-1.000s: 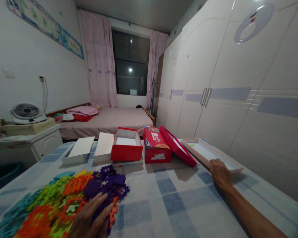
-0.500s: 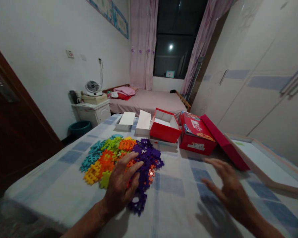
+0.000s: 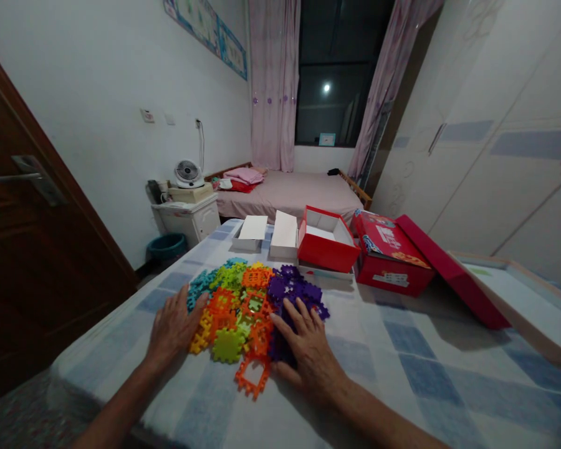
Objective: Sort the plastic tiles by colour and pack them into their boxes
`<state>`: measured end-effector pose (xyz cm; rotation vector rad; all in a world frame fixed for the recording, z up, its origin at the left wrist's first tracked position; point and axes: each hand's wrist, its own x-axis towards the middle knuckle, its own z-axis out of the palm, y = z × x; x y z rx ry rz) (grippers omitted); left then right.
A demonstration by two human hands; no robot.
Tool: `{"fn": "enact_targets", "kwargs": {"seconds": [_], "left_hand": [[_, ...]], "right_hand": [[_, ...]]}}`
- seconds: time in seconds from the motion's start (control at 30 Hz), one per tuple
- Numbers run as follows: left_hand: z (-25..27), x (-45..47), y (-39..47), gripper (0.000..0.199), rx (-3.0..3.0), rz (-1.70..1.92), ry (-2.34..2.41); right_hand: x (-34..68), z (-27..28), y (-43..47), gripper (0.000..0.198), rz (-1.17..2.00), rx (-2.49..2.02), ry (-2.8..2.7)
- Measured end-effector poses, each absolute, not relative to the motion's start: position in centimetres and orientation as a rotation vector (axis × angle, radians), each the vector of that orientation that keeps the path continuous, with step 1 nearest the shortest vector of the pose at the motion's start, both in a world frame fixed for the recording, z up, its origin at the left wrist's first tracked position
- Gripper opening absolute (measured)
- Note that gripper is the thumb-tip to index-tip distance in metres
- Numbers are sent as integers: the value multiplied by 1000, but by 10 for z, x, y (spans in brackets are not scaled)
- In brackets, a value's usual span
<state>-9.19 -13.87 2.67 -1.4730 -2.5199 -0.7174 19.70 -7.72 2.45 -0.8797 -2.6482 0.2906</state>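
Observation:
A heap of toothed plastic building pieces lies on the checked tablecloth. It is grouped by colour: teal pieces at the far left, lime green ones, yellow ones, orange ones in the middle and purple ones on the right. My left hand rests at the heap's left edge, fingers stretched beside the teal and yellow pieces. Fingers spread, my right hand lies over the purple pieces and hides some. Near its thumb is an orange square frame.
Behind the heap stand two white boxes, an open red box and a closed red carton. A red lid leans against the carton. A shallow tray-like lid lies at the right.
My left hand has moved from the heap's middle to its left edge. My right hand has come left from the tablecloth onto the purple pieces. Purple pieces at the front have shifted.

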Motion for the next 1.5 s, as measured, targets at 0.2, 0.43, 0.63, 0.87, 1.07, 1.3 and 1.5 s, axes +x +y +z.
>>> {"fn": "enact_targets", "kwargs": {"seconds": [0.2, 0.43, 0.63, 0.87, 1.07, 1.3, 1.5], "left_hand": [[29, -62, -124, 69, -1441, -1157, -2589], [40, -24, -108, 42, -1484, -1362, -2123], [51, 16, -92, 31, -1758, -1275, -1860], [62, 78, -68, 27, -2099, -1264, -1706], [91, 26, -58, 27, -2042, -1352, -1634], [51, -130, -49, 40, -1799, -1087, -2360], [33, -110, -47, 56, -1838, -1246, -2482]], "right_hand": [[200, 16, -74, 73, 307, -941, -2526], [199, 12, -73, 73, 307, -932, -2450], [199, 12, -73, 72, 306, -971, -2386], [204, 3, -67, 77, 226, -968, -2241], [219, 10, -64, 73, 231, -992, -2251], [222, 9, -61, 73, 327, -1108, -2262], [225, 7, -57, 79, 332, -1144, -2270]]}}
